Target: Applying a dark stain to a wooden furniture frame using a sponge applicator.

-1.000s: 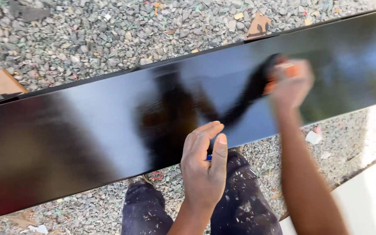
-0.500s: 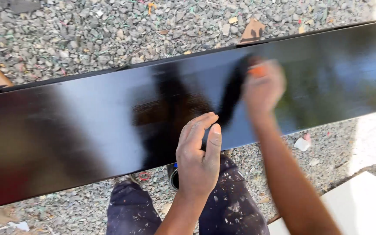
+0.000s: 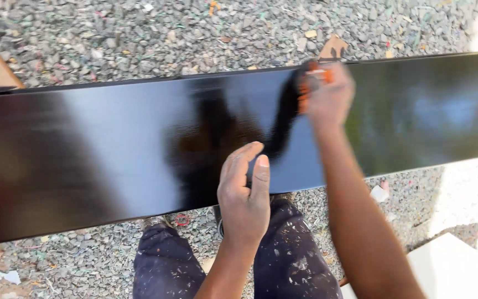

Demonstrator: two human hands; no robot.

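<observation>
Long glossy black painted board (image 3: 112, 149), lying crosswise over grey gravel ground (image 3: 139, 33). Right hand (image 3: 327, 99) closed on a blurred orange-handled tool (image 3: 313, 83) at the far edge; kind unclear. Left hand (image 3: 244, 199) resting loosely curled on the near edge, holding nothing. Best worked in long, even, overlapping passes. Board ends cut off.

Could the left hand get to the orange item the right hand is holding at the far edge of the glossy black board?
Probably yes: the left hand rests at the black board's near edge, with only bare glossy surface between it and the orange item in the right hand.
</observation>
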